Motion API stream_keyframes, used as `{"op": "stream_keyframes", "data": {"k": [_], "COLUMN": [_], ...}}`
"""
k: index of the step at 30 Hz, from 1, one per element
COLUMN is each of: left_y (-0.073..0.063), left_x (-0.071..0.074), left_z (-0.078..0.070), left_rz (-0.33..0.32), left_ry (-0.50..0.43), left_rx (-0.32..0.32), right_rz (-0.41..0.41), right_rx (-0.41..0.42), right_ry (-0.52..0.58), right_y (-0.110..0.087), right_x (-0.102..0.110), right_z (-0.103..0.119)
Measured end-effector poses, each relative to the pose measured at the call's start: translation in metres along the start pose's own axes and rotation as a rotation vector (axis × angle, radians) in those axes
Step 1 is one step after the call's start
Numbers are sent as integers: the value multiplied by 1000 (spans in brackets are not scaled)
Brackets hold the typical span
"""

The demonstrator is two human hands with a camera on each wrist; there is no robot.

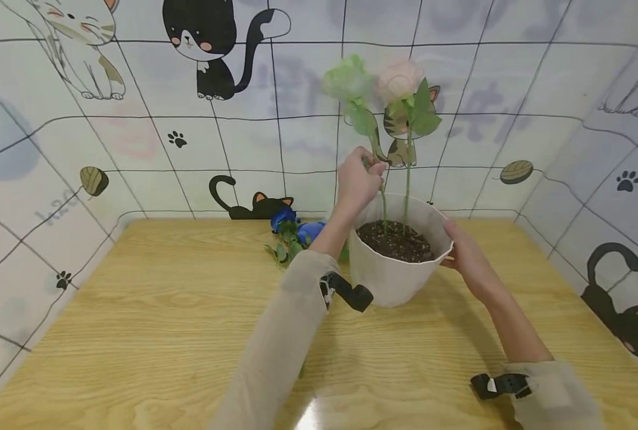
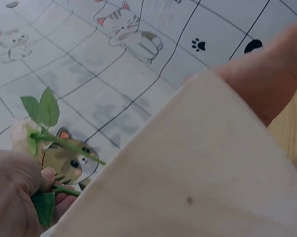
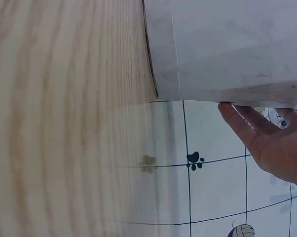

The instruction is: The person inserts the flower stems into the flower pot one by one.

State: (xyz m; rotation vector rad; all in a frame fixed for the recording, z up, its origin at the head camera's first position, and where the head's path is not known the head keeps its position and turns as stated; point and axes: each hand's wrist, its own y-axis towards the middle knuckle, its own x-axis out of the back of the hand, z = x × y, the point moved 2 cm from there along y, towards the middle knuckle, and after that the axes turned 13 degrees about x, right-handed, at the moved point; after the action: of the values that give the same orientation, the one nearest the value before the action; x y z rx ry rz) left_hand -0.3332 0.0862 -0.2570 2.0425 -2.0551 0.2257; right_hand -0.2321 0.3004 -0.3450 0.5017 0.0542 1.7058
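Note:
My left hand [image 1: 359, 179] pinches the green stem [image 1: 384, 206] of a pale green rose [image 1: 348, 77], thumb against fingers, above a white pot [image 1: 389, 283]. That stem goes down into dark soil [image 1: 391, 242] in the pot. Beside it a pink rose [image 1: 399, 80] stands upright in the same soil. The left wrist view shows my left hand [image 2: 13, 192] with the stem between thumb and fingers, partly hidden by the pot. My right hand [image 1: 469, 260] touches the pot's right side near the rim; in the right wrist view its extended fingers [image 3: 240, 123] lie against the wall.
Blue flowers [image 1: 310, 232] with green leaves [image 1: 289, 249] lie on the wooden table [image 1: 190, 310] left of the pot, partly behind my left forearm. A wall covering with cats and grid lines [image 1: 308, 143] rises along the table's back edge and both sides.

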Motion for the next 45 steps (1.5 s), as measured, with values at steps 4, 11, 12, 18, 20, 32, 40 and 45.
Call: {"op": "stream_keyframes", "data": {"k": [4, 11, 12, 18, 20, 32, 40, 45], "left_y": [8, 14, 15, 20, 20, 19, 14, 11], "left_x": [8, 12, 12, 13, 14, 34, 50, 60], "left_z": [9, 11, 11, 15, 16, 17, 13, 13], "left_rz": [3, 46, 44, 89, 105, -50, -83, -76], "left_ry": [-93, -164, -171, -254, -284, -156, -237, -272], "left_rx": [55, 130, 139, 142, 138, 75, 87, 77], "right_rz": [9, 0, 0, 7, 8, 7, 9, 8], "right_rx": [-2, -11, -10, 2, 6, 11, 25, 17], "right_ry": [0, 4, 5, -3, 0, -17, -31, -35], "right_y": [0, 0, 0, 0, -1, -1, -1, -2], "right_x": [-1, -1, -1, 0, 0, 0, -1, 0], "right_z": [-1, 0, 0, 1, 1, 1, 1, 1]}}
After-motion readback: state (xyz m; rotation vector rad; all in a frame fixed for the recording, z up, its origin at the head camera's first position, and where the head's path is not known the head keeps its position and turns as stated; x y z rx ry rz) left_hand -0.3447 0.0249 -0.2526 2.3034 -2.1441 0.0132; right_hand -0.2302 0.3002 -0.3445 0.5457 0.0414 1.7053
